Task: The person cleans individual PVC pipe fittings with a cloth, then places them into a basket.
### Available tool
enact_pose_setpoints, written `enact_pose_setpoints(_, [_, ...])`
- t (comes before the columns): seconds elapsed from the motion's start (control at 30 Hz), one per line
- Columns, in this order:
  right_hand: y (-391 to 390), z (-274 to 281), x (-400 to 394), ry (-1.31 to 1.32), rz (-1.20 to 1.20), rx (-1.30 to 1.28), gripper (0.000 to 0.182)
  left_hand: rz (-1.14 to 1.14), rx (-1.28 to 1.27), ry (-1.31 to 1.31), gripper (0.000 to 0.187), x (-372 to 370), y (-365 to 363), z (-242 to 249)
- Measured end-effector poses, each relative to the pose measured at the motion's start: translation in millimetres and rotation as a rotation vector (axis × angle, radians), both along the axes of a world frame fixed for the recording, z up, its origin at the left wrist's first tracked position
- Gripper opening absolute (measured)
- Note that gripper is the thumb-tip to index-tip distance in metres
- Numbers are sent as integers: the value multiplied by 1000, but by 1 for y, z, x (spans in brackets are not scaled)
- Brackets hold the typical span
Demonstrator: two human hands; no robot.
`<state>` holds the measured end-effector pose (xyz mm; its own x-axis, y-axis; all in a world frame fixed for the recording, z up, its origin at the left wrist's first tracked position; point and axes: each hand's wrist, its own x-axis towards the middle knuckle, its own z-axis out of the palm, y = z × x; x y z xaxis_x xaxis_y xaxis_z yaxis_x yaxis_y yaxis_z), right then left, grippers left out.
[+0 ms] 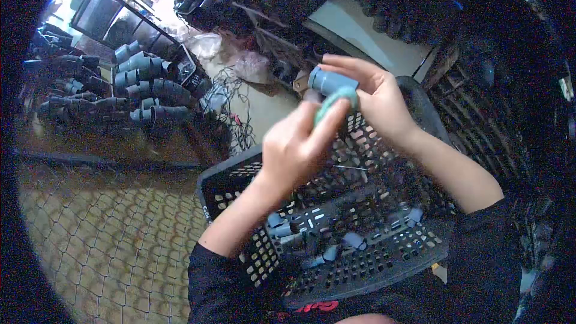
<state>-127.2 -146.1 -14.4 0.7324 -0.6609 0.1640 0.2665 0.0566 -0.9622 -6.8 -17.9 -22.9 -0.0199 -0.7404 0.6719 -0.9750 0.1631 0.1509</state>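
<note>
Pipe fitting (332, 80), grey-blue plastic, short cylindrical socket, is held up in the air above the black perforated crate (384, 264). Right hand (377, 99) grips it: fingers curl over the top and far side, thumb beneath, closed on the part. Long axis of the fitting runs roughly left to right, tilted a little down toward the right, with the open end facing the left hand.

Left hand (294, 150) comes up from below and left, fingers closed on a green pad (336, 103), likely a scouring cloth, pressed against the underside and near end of the fitting. The two hands meet at the part; the right one carries it, the left one only touches through the pad.

Crate rests on the lap, holding several more small grey fittings (282, 228) loose on its floor. Stack of larger grey pipe elbows (144, 81) stands well apart at upper left. Wire mesh (108, 240) covers the paved ground to the left.
</note>
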Motion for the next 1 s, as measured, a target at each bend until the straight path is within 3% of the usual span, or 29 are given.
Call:
enact_pose_setpoints(0.03, [2,-1,2,-71,-7,21,49,46,-24,-34,43,6,-2,2])
enact_pose_setpoints(0.1, [3,-2,1,2,31,-23,55,219,13,134,41,12,-7,6])
enact_pose_setpoints(0.2, [6,1,0,-52,70,56,55,143,-19,128,44,0,-1,1])
enact_pose_setpoints(0.3, [6,1,0,-80,76,-100,53,-11,14,-94,45,-10,5,15])
enact_pose_setpoints(0.43, [0,-5,1,-11,95,-257,45,151,-5,-87,44,5,0,19])
enact_pose_setpoints(0.57, [-1,0,-2,26,126,-311,45,37,60,-151,44,-10,9,13])
enact_pose_setpoints(0.6, [3,2,0,2,120,-139,43,52,-8,-169,42,-4,7,11])
enact_pose_setpoints(0.7, [-1,-3,-2,70,49,-198,40,221,-16,19,35,9,-1,14])
enact_pose_setpoints(0.87, [0,-1,-3,69,34,-235,35,34,-25,-154,37,-12,6,11])
enact_pose_setpoints(1.0, [3,-3,-2,55,-6,-197,34,250,-49,-5,39,6,-2,18])
